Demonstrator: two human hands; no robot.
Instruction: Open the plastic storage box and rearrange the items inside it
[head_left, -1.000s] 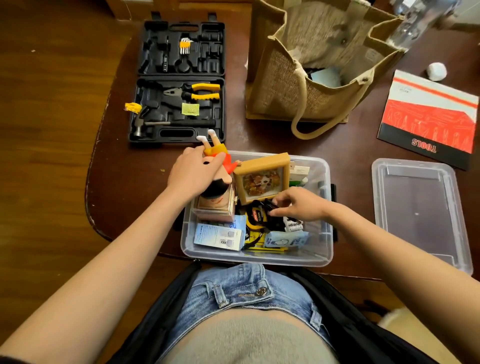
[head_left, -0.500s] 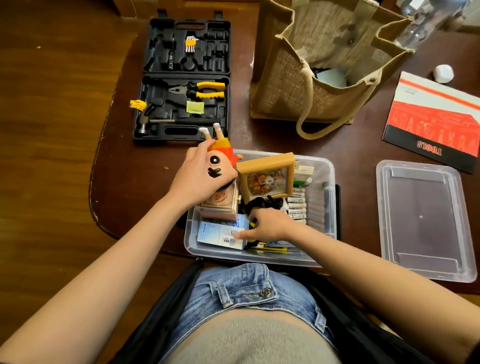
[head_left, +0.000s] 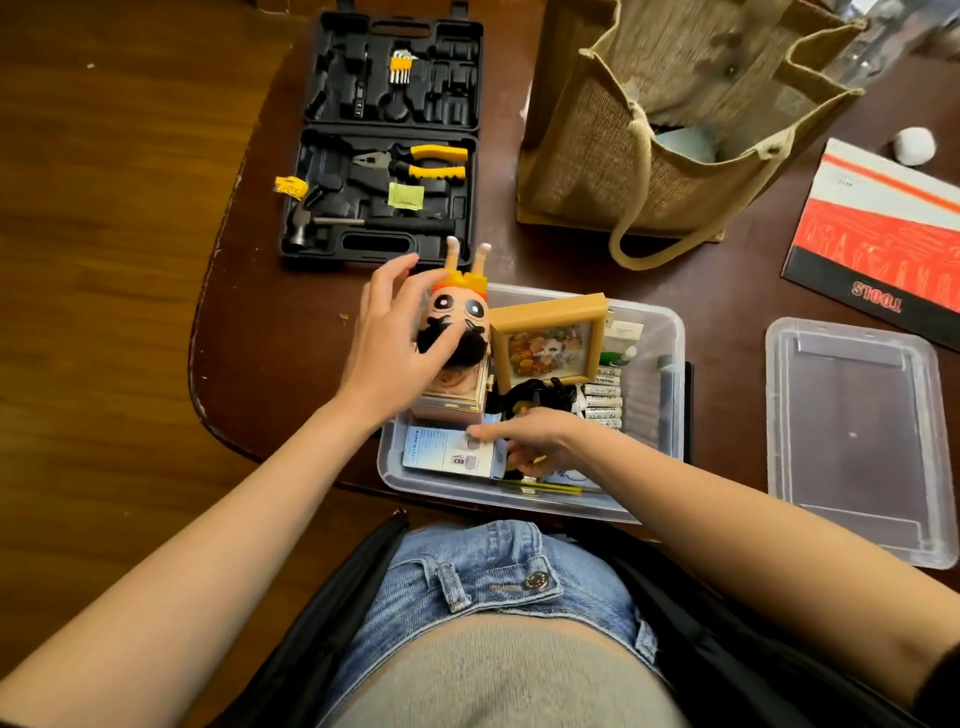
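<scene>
The clear plastic storage box (head_left: 670, 322) stands open at the table's near edge, its lid (head_left: 852, 441) lying to the right. My left hand (head_left: 384, 338) holds a toy figure (head_left: 460, 317) upside down, legs up, over a small pink box (head_left: 452, 402) in the left of the storage box. My right hand (head_left: 535, 441) is low in the front of the box. Its forefinger lies on a blue and white packet (head_left: 441, 452), and its other fingers curl over a black and yellow tape measure that is mostly hidden. A wooden photo frame (head_left: 548, 343) leans upright behind, with batteries (head_left: 600, 400) to its right.
An open black tool case (head_left: 384, 156) with pliers and a hammer lies at the back left. A jute bag (head_left: 649, 130) stands behind the box. A red and white tools booklet (head_left: 883, 228) and a white ball (head_left: 914, 145) lie at the right.
My left hand has turned the toy figure so its face shows. My right hand has moved from the box's middle to its front, onto the blue packet.
</scene>
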